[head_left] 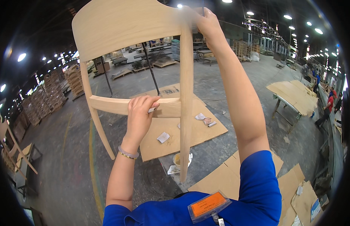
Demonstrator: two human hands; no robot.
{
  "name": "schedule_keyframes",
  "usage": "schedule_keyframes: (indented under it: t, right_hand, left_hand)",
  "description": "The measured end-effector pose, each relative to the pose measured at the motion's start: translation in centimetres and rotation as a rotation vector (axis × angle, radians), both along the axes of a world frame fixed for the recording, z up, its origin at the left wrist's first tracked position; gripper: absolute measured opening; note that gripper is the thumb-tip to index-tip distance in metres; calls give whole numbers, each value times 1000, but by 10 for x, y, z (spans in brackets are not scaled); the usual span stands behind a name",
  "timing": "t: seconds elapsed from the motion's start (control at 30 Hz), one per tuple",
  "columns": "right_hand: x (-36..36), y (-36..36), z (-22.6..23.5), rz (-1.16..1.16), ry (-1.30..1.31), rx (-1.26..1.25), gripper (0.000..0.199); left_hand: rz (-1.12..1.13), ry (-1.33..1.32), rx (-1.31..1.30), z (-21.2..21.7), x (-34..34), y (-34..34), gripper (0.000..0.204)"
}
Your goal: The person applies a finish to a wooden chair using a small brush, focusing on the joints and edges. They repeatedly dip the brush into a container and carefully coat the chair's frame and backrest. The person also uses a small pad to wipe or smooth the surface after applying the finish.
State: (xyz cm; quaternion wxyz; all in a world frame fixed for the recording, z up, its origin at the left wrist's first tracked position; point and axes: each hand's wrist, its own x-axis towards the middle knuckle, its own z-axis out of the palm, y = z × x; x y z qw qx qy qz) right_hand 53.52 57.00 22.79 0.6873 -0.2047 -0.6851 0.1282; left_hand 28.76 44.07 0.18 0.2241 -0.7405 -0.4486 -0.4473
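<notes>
A pale, unfinished wooden chair frame [186, 83] stands upright before me, its broad curved backrest [126, 28] at the top. My left hand [139, 113] is closed at the lower crossrail [111, 105], fingers over its upper edge. Between thumb and fingers shows the edge of a small folded whitish piece [152, 110], looking like sandpaper. My right hand [209, 28] is raised to the backrest's right corner, by the top of the right post. Its fingers curl there, partly blurred, and whether they hold anything besides the frame is hidden.
Behind the frame lies a cardboard-covered worktop [205, 137] with folded scraps [163, 137]. A small tub [177, 159] sits by its near edge. Cardboard sheets [220, 175] lie lower right. Another covered table [293, 96] and people [327, 107] are at right; a chair [13, 147] is at left.
</notes>
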Motion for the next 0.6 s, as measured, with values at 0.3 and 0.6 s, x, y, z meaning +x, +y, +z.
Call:
schedule_keyframes:
  t: [0.3,0.6]
  right_hand:
    - [-5,5,1,-35,45,29,54]
    - [-7,21,0,-151,6,150,52]
  left_hand:
    - [28,3,-5,1,1,1,24]
    - [60,-1,-1,-1,0,1,24]
